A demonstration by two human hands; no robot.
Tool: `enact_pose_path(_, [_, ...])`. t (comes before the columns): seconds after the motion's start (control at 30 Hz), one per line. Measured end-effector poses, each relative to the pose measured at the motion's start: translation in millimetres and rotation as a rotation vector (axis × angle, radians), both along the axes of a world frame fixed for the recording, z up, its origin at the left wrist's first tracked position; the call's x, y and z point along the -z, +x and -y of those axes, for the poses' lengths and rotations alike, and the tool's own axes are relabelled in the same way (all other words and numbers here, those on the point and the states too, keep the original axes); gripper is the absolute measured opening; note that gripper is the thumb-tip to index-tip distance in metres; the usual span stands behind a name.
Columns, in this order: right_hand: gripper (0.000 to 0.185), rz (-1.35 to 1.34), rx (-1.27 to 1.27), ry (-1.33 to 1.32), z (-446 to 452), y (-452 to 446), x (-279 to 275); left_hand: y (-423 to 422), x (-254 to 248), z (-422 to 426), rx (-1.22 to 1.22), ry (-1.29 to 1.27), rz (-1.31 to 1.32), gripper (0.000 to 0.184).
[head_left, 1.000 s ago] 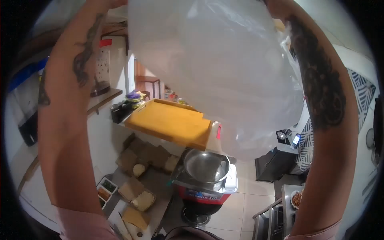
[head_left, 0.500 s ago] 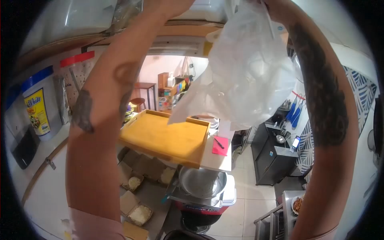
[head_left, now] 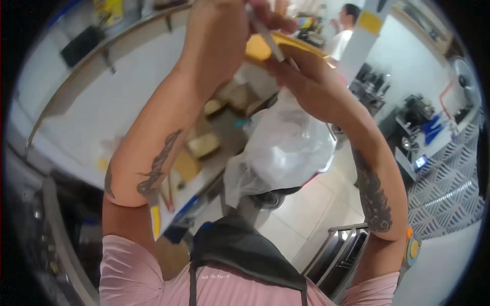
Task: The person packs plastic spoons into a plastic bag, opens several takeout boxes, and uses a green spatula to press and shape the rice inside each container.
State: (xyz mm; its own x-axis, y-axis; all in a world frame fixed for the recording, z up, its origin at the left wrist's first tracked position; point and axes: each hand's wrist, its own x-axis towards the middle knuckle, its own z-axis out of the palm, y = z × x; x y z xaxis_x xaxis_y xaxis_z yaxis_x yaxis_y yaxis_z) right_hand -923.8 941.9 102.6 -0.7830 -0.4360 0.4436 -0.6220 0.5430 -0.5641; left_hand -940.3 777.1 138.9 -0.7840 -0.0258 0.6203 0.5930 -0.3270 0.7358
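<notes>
A translucent white plastic bag (head_left: 291, 145) with bulging contents hangs below my right hand (head_left: 306, 76), whose fingers are closed on its top. What fills it is blurred behind the plastic. My left hand (head_left: 258, 20) is closed higher up, at the top of the view. Between both hands runs a narrow whitish strip (head_left: 270, 41), gripped by the left. Whether this strip belongs to the bag, I cannot tell. A yellow tray (head_left: 258, 48) shows partly behind the hands.
Open cardboard boxes (head_left: 204, 145) with white food lie on the counter at left. A metal rack (head_left: 339, 255) stands low at right. Farther off, a person in a white shirt (head_left: 341, 43) is at the back, and a phone (head_left: 420, 162) lies right.
Both hands have come down from the overhead shelf, bringing the bag lower in front of my body. My view has tilted down, and the narrow strip now shows between my hands.
</notes>
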Motion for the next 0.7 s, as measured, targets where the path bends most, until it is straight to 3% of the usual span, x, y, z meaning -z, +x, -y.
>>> enact_pose_path(0.03, [0.034, 0.071, -0.046, -0.017, -1.5, 3.9, 22.1, -0.5, 20.9, 12.7, 0.057, 0.082, 0.021, 0.033])
enact_pose_path(0.13, [0.037, 0.261, -0.233, -0.323, -0.9, 10.7, 74.2, 21.9, 62.4, 77.5, 0.002, -0.179, 0.135, 0.039])
enact_pose_path(0.17, [0.038, 0.293, -0.14, -0.438, 8.2, 18.2, 92.7, 36.3, 87.0, 104.3, 0.023, -0.413, 0.177, 0.035])
enact_pose_path(0.23, [0.04, 0.324, 0.064, -0.672, 29.9, 31.4, 129.0, 81.8, 139.8, 96.5, 0.025, -0.612, 0.203, 0.024])
enact_pose_path(0.33, [0.043, 0.682, 0.197, -0.825, 51.9, 74.8, 145.1, 129.3, 209.9, 25.7, -0.181, -0.688, 0.056, 0.013])
enact_pose_path(0.43, [0.041, 0.725, 0.202, -0.853, 60.7, 84.4, 183.6, 134.8, 253.3, 18.8, -0.102, -0.462, 0.246, 0.016])
enact_pose_path(0.47, [0.038, 0.761, 0.217, -0.872, 64.0, 88.6, 195.9, 137.0, 254.6, 25.7, -0.06, -0.49, 0.354, 0.018])
enact_pose_path(0.5, [0.04, 0.885, 0.076, -1.001, 59.3, 78.3, 220.2, 137.0, 254.7, 37.1, -0.017, -0.517, 0.465, 0.02])
enact_pose_path(0.53, [0.043, 0.867, -0.106, -0.947, 48.8, 75.7, 229.5, 136.1, 255.0, 51.1, 0.028, -0.544, 0.579, 0.021])
enact_pose_path(0.6, [0.041, 0.692, -0.03, -0.749, 30.6, 81.2, 223.0, 130.6, 255.5, 89.9, -0.16, -0.533, 0.63, 0.02])
enact_pose_path(0.67, [0.048, 0.42, 0.017, -0.358, 10.5, 87.8, 219.7, 134.5, 230.0, 120.3, -0.222, -0.448, 0.615, 0.02])
enact_pose_path(0.7, [0.052, 0.131, 0.067, -0.158, 0.2, 87.9, 227.1, 132.8, 224.6, 138.3, -0.271, -0.587, 0.567, 0.023])
